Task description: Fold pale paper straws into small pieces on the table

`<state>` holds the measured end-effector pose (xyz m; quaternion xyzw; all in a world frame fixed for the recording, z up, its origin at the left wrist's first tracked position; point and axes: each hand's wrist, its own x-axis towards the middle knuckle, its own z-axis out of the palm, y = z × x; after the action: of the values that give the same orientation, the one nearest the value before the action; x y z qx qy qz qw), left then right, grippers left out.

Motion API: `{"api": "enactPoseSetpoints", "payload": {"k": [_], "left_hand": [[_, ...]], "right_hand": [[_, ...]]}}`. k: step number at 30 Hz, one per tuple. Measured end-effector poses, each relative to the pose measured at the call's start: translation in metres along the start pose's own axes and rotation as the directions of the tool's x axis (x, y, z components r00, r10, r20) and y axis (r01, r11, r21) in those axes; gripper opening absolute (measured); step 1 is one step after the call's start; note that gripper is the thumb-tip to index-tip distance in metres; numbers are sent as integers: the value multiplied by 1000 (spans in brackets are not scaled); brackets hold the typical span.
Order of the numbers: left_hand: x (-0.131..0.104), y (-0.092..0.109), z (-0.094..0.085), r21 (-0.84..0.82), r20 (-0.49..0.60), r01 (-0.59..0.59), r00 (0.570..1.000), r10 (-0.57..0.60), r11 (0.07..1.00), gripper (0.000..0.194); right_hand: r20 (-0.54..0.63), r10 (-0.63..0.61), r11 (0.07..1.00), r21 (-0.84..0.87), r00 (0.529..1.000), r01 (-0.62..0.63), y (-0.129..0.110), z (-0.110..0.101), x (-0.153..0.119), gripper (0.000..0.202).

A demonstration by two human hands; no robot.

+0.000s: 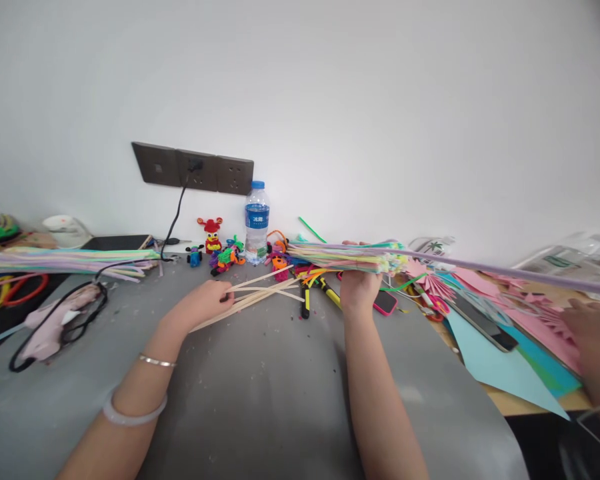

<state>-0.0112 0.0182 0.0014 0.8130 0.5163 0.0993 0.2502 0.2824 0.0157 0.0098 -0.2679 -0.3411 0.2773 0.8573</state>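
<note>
My left hand point(206, 305) is closed on several thin pale sticks point(260, 295), which fan out to the right just above the grey mat point(260, 380). On the right, my right hand point(361, 287) is wrapped round a thick bundle of pastel pipe cleaners point(330, 253) from below. A long lilac pipe cleaner point(505, 270) stretches from the bundle toward the right edge of the view. Black and yellow tools point(305, 301) lie on the mat between my hands, partly under the bundle.
A water bottle point(257, 223) and small fuzzy figures point(213, 237) stand by the wall. More pipe cleaners point(70, 261) and a pink glue gun point(55, 323) are at left. Another person's hand point(593, 333) is at right, near pink paper point(540, 323) and a phone point(483, 323).
</note>
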Motion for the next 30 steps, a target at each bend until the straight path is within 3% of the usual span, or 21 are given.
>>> {"api": "enactPoseSetpoints", "payload": {"k": [5,9,16,20,30], "left_hand": [[-2,-10,-6,-119,-88,-43,996,32,992,19],[-3,-14,-10,-171,-32,-33,999,28,985,21],[-3,-15,-8,-80,22,52,998,-51,995,35],[-3,-19,-5,-223,85,131,990,-115,966,37],[-2,-17,-7,-172,-12,40,999,-42,984,38]], "right_hand": [[-3,20,1000,-9,1000,-20,-1,0,-1,27],[2,2,1000,29,1000,-2,-1,1,0,23],[10,-6,998,59,1000,6,0,0,0,21],[9,-5,999,35,1000,4,0,2,0,19],[-1,37,999,23,999,-37,1,-1,1,21]]}}
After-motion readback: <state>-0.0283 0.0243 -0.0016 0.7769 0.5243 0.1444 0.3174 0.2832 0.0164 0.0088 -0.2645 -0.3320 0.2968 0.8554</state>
